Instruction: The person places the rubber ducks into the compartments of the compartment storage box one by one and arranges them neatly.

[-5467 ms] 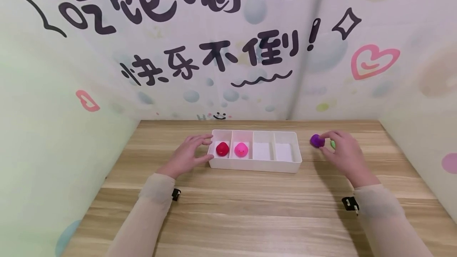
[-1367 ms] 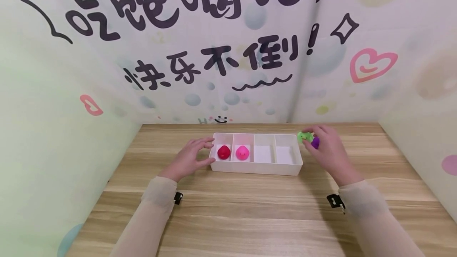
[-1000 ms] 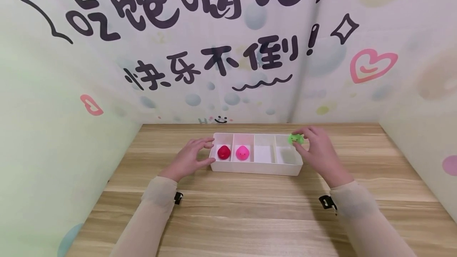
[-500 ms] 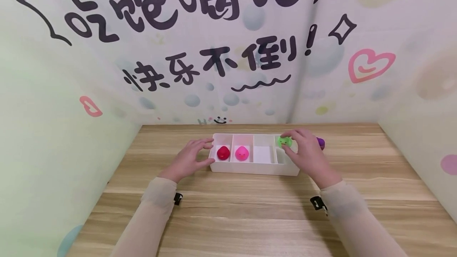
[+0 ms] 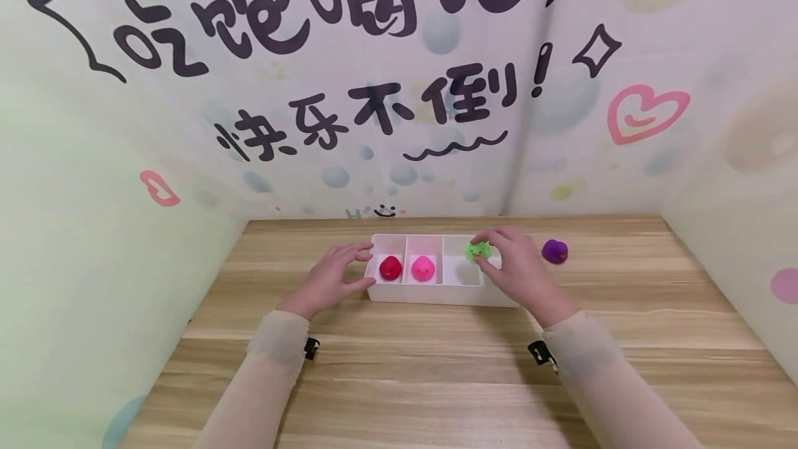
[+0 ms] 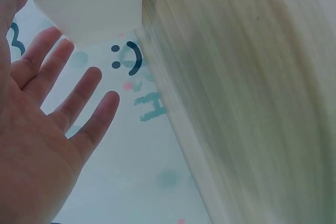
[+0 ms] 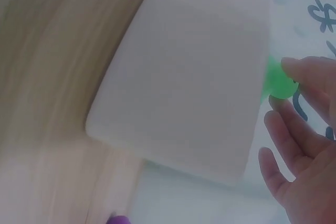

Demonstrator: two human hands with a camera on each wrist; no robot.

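My right hand (image 5: 524,272) pinches a small green rubber duck (image 5: 477,252) between thumb and fingertips, over the third compartment of a white divided box (image 5: 442,294). In the right wrist view the green duck (image 7: 283,81) shows past the box's edge. At the box's left end rests my left hand (image 5: 330,276), its fingers extended and spread, thumb by the front corner. A red duck-like toy (image 5: 390,268) lies in the leftmost compartment; a pink duck (image 5: 422,269) sits in the second. My right hand partly covers the rightmost compartment.
On the wooden table (image 5: 399,380), right of the box, lies a purple toy (image 5: 555,251). A white printed wall (image 5: 299,192) rises behind the table, and walls flank both sides.
The green duck has been picked up from beside the purple toy and carried left over the box by my right hand. The purple toy is uncovered now. My left hand keeps its place.
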